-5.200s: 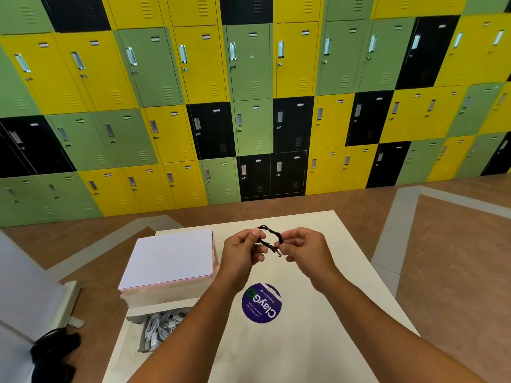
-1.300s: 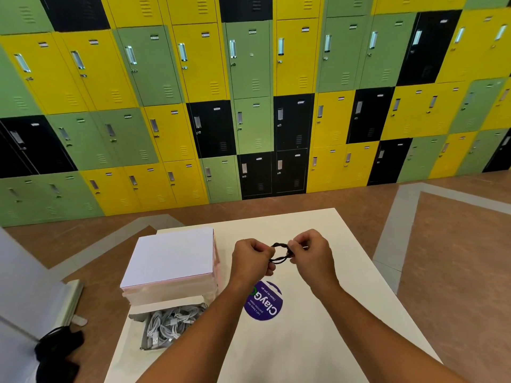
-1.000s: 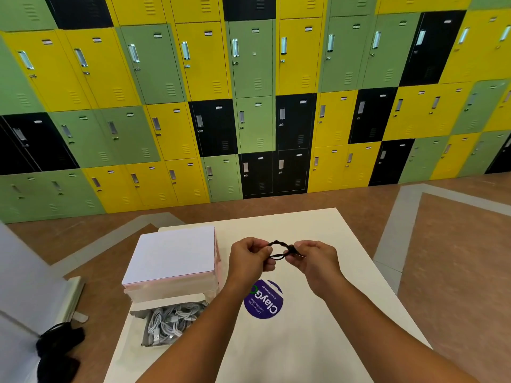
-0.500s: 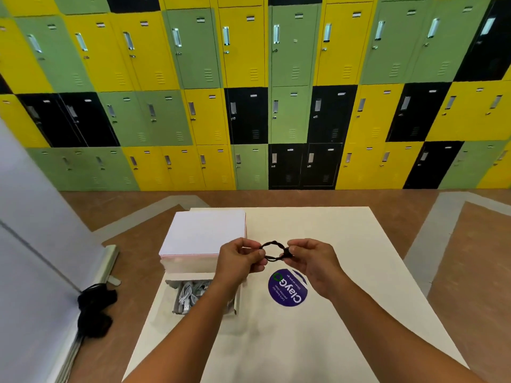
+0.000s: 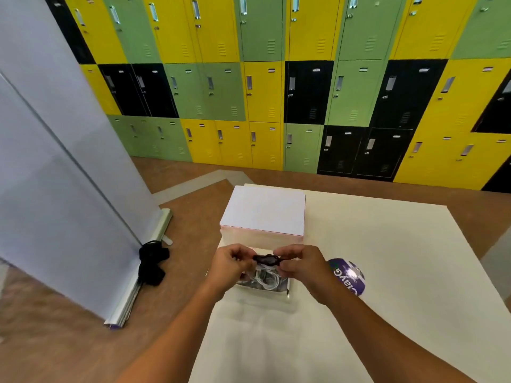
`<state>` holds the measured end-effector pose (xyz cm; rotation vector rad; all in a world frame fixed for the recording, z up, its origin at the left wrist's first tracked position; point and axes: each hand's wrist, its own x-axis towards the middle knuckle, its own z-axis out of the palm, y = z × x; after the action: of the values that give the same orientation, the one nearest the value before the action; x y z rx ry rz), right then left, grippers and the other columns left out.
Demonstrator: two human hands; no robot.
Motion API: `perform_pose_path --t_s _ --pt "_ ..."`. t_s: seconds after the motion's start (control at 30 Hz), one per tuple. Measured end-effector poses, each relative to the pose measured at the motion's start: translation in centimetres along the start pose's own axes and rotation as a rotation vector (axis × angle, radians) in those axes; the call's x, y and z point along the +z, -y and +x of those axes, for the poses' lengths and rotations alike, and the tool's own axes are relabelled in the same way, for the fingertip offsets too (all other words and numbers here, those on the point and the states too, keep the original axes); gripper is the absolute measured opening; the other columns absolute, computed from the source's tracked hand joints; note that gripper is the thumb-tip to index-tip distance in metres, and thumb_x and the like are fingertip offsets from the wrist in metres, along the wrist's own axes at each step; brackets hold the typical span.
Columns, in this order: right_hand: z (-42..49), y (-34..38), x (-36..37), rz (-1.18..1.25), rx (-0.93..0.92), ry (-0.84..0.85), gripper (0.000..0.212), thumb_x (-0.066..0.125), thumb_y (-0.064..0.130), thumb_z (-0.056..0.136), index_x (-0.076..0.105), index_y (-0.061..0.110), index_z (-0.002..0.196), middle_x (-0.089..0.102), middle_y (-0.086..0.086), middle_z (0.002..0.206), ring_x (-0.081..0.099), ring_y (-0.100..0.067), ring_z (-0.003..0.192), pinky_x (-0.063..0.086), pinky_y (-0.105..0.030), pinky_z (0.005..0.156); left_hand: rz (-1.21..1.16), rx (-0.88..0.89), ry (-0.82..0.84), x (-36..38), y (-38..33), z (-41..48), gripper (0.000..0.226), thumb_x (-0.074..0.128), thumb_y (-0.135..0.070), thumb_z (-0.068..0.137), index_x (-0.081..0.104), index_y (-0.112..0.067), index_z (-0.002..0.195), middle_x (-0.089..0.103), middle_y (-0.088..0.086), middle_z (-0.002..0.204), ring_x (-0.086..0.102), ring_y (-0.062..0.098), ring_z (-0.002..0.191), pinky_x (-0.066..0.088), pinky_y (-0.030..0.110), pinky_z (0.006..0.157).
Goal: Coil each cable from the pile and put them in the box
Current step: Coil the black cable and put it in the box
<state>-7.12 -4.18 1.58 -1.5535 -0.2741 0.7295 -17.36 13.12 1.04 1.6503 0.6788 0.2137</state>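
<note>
Two hands hold one small black cable (image 5: 266,260) between them, just above the open box (image 5: 287,290) near the left edge of the bench (image 5: 387,272). The left hand (image 5: 231,262) pinches one side of the bundle and the right hand (image 5: 300,265) pinches the other. The fingers are curled in and each grip is closed on the cable at the fingertips, though blur hides how tightly. The cable looks light, thin and limp. It is a short coil that would likely spring loose if either pinch let go early, so the safest hold seems to be across the wound loops at the middle, not on a free end. Both forearms reach forward from the near edge with wrists about level, backs of the hands up and fingertips facing each other. White cables (image 5: 266,280) already lie in the box, directly beneath the coil. From this, the coil looks ready to be lowered in.
</note>
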Motion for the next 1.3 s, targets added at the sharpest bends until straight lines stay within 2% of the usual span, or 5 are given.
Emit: perform_pose_path --t_s 0.27,0.5,0.87,1.03,1.3 --pt "0.2 -5.1 3.3 -0.391 -0.065 -0.068 0.041 0.065 -0.008 0.080 0.073 0.032 0.086 0.068 0.003 0.094 0.071 -0.020 0.081 0.061 -0.038 0.078 0.133 -0.117 0.073 -1.2 4.4 1.3 0.018 0.059 0.009 0.091 0.068 -0.006 0.094 0.073 0.012 0.082 0.073 0.021 0.066 0.054 0.030 0.056" --pt "1.3 -7.5 3.6 -0.607 -0.075 -0.144 0.032 0.069 -0.001 0.086 0.069 0.029 0.092 0.064 0.010 0.103 0.062 -0.003 0.094 0.043 -0.004 0.075 0.122 -0.119 0.048 0.1 5.4 3.5 0.009 0.071 0.001 0.088 0.068 -0.007 0.085 0.071 0.008 0.075 0.069 0.014 0.058 0.055 0.028 0.055" --pt "3.4 -7.9 4.0 -0.696 -0.070 -0.171 0.025 0.065 0.003 0.089 0.071 0.027 0.091 0.063 0.004 0.108 0.063 -0.014 0.095 0.051 -0.022 0.081 0.210 -0.118 0.012 0.8 6.2 5.8 0.013 0.079 -0.006 0.082 0.068 -0.010 0.087 0.074 0.009 0.085 0.074 0.023 0.068 0.063 0.038 0.063" --pt "3.9 -8.4 4.4 -0.745 -0.092 -0.138 0.022 0.065 0.007 0.089 0.073 0.027 0.095 0.069 0.005 0.106 0.063 -0.013 0.095 0.050 -0.021 0.081 0.244 -0.141 0.023 -0.3 6.5 6.0 0.017 0.081 -0.006 0.077 0.066 -0.002 0.083 0.071 0.013 0.077 0.069 0.021 0.059 0.055 0.028 0.052" --pt "5.1 -8.6 5.1 -0.818 -0.099 -0.195 0.016 0.067 0.014 0.089 0.073 0.028 0.093 0.071 0.008 0.094 0.063 -0.014 0.084 0.054 -0.031 0.077 0.210 -0.094 -0.058 -0.1 6.4 5.9 0.019 0.084 -0.005 0.075 0.066 -0.010 0.080 0.072 0.007 0.081 0.073 0.025 0.072 0.063 0.041 0.067"
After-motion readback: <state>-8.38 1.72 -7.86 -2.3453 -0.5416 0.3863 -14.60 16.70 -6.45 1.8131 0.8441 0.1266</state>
